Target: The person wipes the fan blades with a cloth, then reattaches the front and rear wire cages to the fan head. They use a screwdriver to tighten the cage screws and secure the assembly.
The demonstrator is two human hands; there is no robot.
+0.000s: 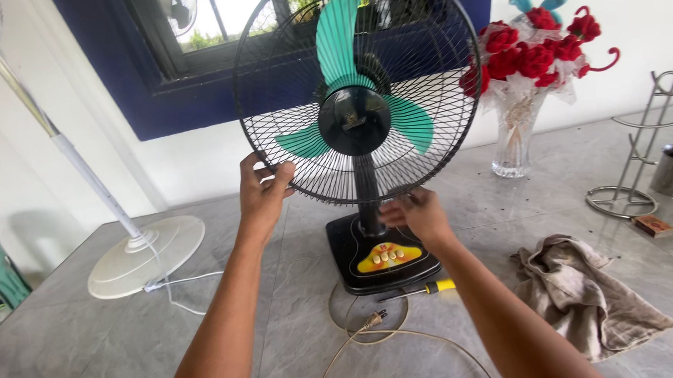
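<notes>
Both forearms reach in | left hand (263, 190) grips fan guard (357, 91) rim, fingers curled | right hand (418, 214) pinches lower rim — blurred | fan on table (96, 346) — guard removal likely; next: steady unclipping.

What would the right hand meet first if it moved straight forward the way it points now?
Most likely the fan's black stem, just beyond the right hand under the wire guard; depth is uncertain.

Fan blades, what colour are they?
The fan blades are green, seen best in the head view.
</notes>
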